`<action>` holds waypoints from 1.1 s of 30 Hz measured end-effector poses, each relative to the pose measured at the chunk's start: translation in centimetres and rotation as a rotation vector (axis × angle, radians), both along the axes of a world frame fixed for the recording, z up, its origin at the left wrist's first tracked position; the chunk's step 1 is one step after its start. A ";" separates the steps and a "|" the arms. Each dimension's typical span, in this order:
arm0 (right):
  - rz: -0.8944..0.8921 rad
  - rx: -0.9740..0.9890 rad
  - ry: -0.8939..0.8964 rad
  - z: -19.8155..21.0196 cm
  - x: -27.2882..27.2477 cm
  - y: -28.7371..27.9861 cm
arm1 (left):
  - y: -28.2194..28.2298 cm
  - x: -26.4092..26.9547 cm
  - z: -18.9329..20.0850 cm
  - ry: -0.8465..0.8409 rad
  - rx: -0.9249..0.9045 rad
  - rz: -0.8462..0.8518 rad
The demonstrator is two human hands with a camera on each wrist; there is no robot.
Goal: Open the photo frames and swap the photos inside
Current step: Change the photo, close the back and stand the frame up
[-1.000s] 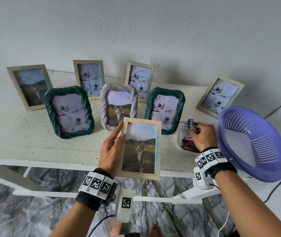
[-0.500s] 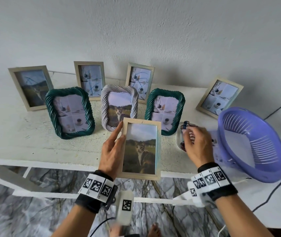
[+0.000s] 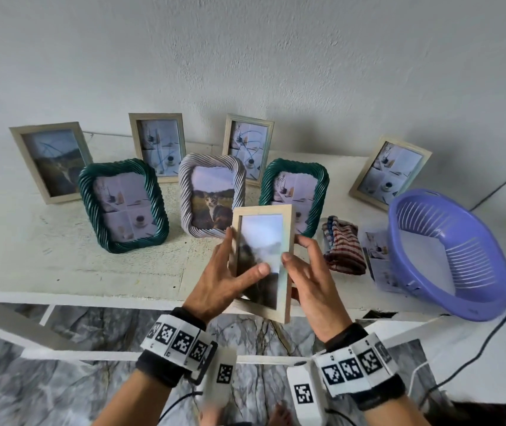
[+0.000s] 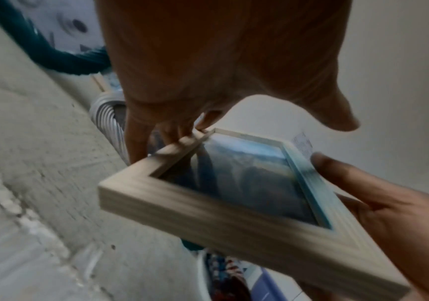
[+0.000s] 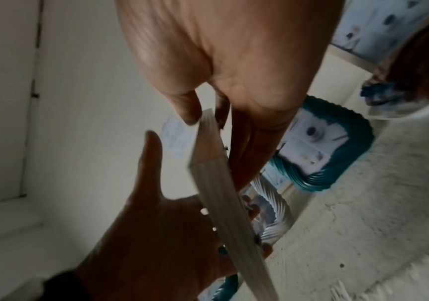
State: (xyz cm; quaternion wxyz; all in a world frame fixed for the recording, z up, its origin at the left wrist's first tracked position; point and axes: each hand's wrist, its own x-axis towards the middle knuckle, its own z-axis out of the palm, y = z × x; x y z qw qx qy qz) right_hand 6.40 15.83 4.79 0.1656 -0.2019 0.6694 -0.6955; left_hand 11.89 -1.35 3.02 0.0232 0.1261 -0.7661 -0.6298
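Now the right hand (image 3: 313,287) has left the cloth and joins the left hand (image 3: 224,284); both pinch the wooden frame (image 3: 261,259) by its edges above the table (image 3: 61,272), probably to turn its back up.

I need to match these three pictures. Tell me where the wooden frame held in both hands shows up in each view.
Head: the wooden frame sits at the centre, between the left hand and right hand.
Left wrist: wooden frame fills the lower middle, glass side showing.
Right wrist: wooden frame seen edge-on, centre.
Shared landmark: the white ribbed frame behind it.
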 end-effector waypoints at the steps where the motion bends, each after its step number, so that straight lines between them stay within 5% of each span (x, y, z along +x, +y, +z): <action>1: 0.026 0.002 0.036 0.2 0.2 -0.3 | 0.3 0.0 0.3 0.034 0.072 -0.033; 9: 0.160 0.160 0.259 0.7 0.7 -1.6 | 0.3 -0.1 1.1 0.059 0.498 -0.050; 15: 0.088 0.203 0.275 0.9 0.1 -1.9 | 0.4 -0.2 1.8 0.060 0.409 -0.008; 25: -0.186 0.761 0.911 1.5 -0.3 -1.3 | -0.4 -0.5 1.9 -0.006 0.297 0.009; 28: -0.161 0.585 0.700 1.5 0.2 -1.6 | -0.4 -0.6 2.4 -0.004 0.218 0.006; 33: -0.030 0.220 0.036 3.1 -0.7 -1.0 | -0.9 -0.3 3.2 0.078 0.066 0.052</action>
